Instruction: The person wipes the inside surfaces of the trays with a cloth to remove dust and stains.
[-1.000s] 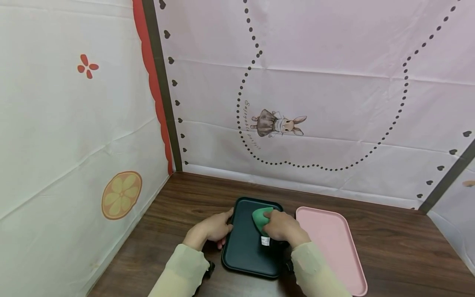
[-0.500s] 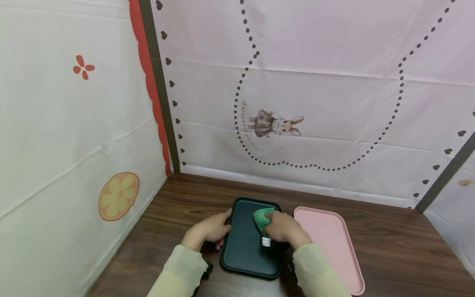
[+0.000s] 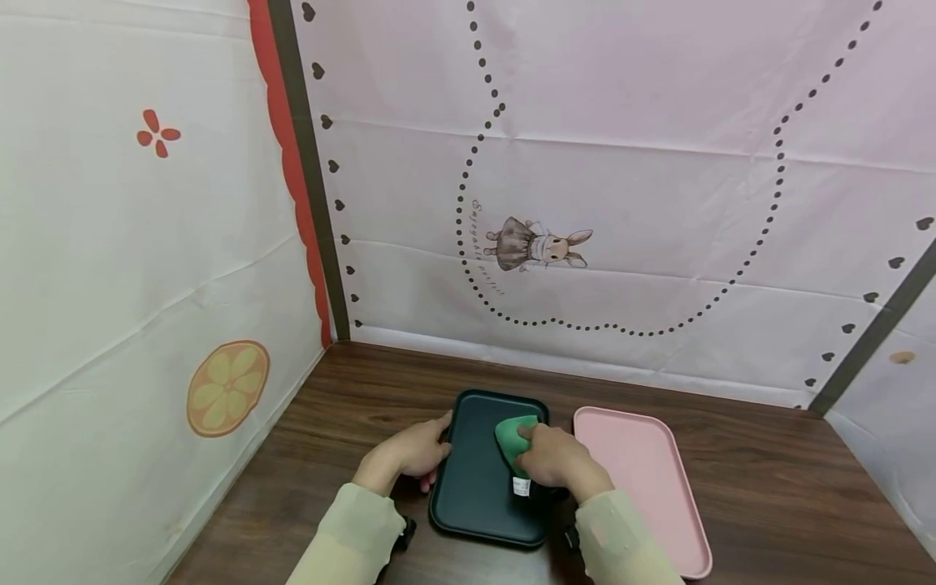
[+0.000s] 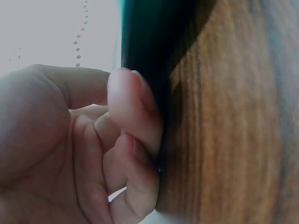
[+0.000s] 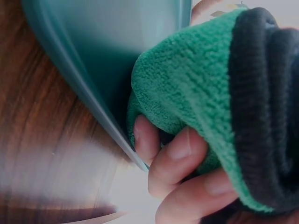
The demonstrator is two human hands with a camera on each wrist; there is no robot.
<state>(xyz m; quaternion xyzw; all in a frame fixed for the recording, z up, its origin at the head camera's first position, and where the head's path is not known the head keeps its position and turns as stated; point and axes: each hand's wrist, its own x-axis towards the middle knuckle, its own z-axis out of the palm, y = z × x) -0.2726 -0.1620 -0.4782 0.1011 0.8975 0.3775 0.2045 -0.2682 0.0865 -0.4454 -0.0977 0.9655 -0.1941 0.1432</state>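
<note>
A dark green tray point(image 3: 478, 487) lies on the wooden table, its raised rim running all round. My left hand point(image 3: 413, 449) holds its left edge, thumb and index finger at the rim; in the left wrist view the other fingers point(image 4: 135, 182) are curled at the tray's side near the tabletop. Bunched in my right hand point(image 3: 556, 459) is a green cloth point(image 3: 512, 439) with a black border and a white tag point(image 3: 522, 487). It rests against the tray's surface, right of the middle. Fuzzy pile shows on the cloth point(image 5: 187, 79) in the right wrist view, with my fingertips curled into it.
A pink tray point(image 3: 643, 475) lies just right of the green one, partly behind my right forearm. Printed fabric walls point(image 3: 621, 187) stand behind and to the left of the wooden table point(image 3: 775, 487).
My right hand has moved the cloth slightly rightward and nearer to me across the green tray. My left hand stays at the tray's left edge. The head view has turned a little right.
</note>
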